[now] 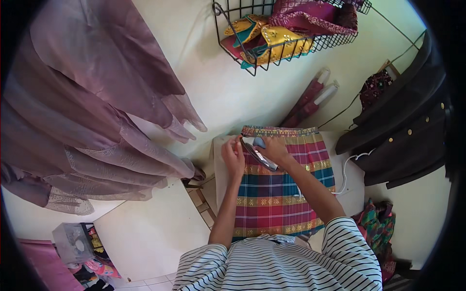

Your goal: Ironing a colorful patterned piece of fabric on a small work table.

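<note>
A plaid skirt (269, 211) with a gathered waistband and gold woven motifs lies spread over a pale-covered board (353, 178). My right hand (273, 150) grips the handle of a clothes iron (259, 156). The iron rests on the skirt's upper left part, just below the waistband, its tip towards the far left. At the garment's upper left edge, my left hand (233, 156) has its thumb and fingertips together on the fabric, close to the iron's tip. A white cord (344, 174) runs over the board's right side.
Mauve garments (109, 102) hang at the left above a white tabletop (153, 225). A black wire basket (269, 60) on the wall holds folded cloth. Dark garments with gold buttons (407, 134) hang at the right. Two wrapped rolls (309, 98) lean behind the board. Patterned cloth (376, 225) is heaped at the lower right.
</note>
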A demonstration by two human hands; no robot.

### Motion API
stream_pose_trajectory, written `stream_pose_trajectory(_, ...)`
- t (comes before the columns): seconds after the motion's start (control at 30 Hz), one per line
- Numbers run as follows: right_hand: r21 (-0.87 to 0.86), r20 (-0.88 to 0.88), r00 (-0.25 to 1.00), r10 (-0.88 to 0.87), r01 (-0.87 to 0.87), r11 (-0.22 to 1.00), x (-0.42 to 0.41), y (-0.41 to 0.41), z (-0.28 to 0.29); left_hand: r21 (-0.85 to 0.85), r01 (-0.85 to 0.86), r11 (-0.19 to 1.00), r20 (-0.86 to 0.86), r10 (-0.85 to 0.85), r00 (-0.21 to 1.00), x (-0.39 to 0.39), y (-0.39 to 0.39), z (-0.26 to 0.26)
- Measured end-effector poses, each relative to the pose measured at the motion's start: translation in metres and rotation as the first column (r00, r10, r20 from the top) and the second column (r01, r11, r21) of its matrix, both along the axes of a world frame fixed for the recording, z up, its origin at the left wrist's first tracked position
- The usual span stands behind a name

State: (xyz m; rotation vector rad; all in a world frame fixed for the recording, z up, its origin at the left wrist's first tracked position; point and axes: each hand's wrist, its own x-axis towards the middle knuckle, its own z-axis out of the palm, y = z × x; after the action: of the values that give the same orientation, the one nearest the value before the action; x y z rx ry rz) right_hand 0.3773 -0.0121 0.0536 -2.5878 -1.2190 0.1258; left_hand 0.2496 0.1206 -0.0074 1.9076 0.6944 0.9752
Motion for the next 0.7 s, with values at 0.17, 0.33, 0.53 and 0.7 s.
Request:
stream_pose_trajectory(0.17, -0.019, -0.121, 0.989, -0.086, 0.084, 0.996, -0.06, -0.028, 0.004, -0.236, 0.229, 0.945, 0.145, -0.199, 0.969, -0.082, -0.053, -0.01)
stream_pose_trajectory(0.33, -0.073, -0.32, 0.934, -0.158, 0.141, 0.987, -0.169, -0.123, 0.021, -0.169, 0.405, 0.899, -0.13, -0.428, 0.895, -0.14, -0.095, 0.018)
stream_pose_trajectory(0.53, -0.264, -0.046, 0.997, -0.06, 0.046, 0.963, -0.178, -0.226, 0.022, 0.199, 0.62, 0.759, -0.53, -0.449, 0.719, -0.16, -0.121, 0.004)
stream_pose_trajectory(0.7, -0.072, -0.087, 0.791, -0.606, 0.602, 0.795, -0.078, -0.247, 0.012, 0.338, 0.533, 0.776, -0.693, -0.178, 0.698, -0.149, -0.133, 0.009)
